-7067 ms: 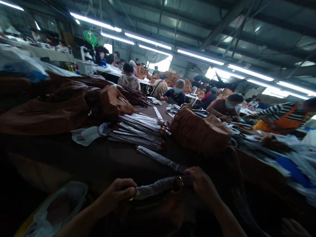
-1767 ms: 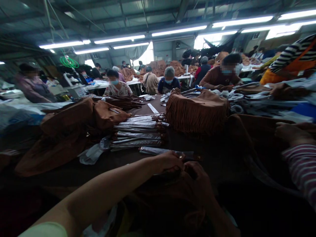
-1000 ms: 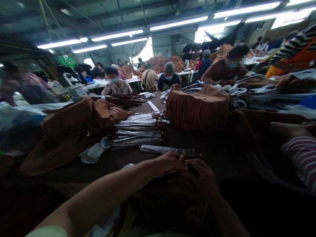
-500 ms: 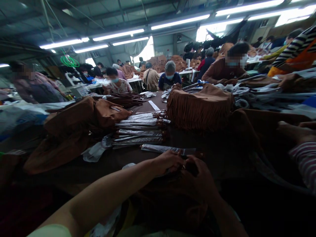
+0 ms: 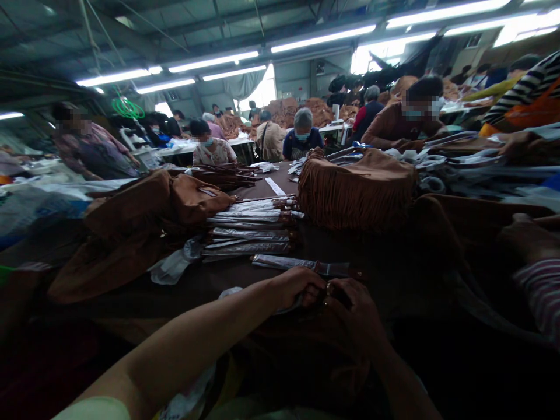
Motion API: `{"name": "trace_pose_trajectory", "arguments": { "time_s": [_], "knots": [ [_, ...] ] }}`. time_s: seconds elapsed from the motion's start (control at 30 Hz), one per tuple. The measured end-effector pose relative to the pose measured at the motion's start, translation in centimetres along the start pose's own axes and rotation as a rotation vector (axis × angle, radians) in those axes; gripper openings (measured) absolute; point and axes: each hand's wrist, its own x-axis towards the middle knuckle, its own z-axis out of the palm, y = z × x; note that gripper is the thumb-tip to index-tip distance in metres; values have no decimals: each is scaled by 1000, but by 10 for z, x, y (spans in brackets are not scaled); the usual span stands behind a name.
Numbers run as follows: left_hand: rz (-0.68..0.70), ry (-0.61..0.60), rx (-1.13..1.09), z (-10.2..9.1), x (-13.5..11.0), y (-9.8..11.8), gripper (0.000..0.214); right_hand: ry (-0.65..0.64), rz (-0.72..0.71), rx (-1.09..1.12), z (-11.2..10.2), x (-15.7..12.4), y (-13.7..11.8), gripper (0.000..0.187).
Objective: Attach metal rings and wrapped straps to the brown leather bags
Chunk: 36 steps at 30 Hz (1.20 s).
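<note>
My left hand (image 5: 301, 287) is closed, its fingers curled beside a bit of white plastic wrap that looks like part of a wrapped strap. Facing it, my right hand (image 5: 352, 297) pinches at a small shiny metal fitting (image 5: 327, 293) where the fingertips of both hands meet. Below them, in deep shadow over my lap, lies brown suede-like material (image 5: 345, 373); its shape is hard to make out. Just beyond my hands, a brown strap in clear plastic (image 5: 284, 263) lies on the dark table (image 5: 350, 248).
A stack of plastic-wrapped straps (image 5: 249, 236) lies ahead. Brown bags (image 5: 131, 204) are heaped left, and a fringed brown bag (image 5: 354, 189) stands right. Crumpled plastic (image 5: 172, 265) lies by the stack. A co-worker's striped sleeve (image 5: 542, 291) and hand are at the right edge; other people sit beyond.
My fingertips have drawn closer around the metal fitting, which shows more clearly. The view has shifted slightly. The co-worker's hand at right has moved a little.
</note>
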Motion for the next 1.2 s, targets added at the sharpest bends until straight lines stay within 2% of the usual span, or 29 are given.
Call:
{"name": "trace_pose_trajectory", "arguments": {
  "time_s": [0.17, 0.4, 0.77, 1.0, 1.2],
  "knots": [
    [125, 20, 59, 2, -6, -4, 15, 33, -82, -21, 3, -3, 3, 30],
    [86, -13, 41, 6, -8, -4, 15, -25, -214, -94, -3, -2, 10, 25],
    [118, -25, 48, 2, -5, -9, 15, -18, -198, -49, -4, 1, 5, 26],
    [108, -50, 25, 3, -2, -11, 17, -5, -244, -62, -6, 2, 2, 17],
    [131, -10, 63, 3, -1, -11, 17, 13, -175, -34, -3, -1, 4, 21]
  ]
}}
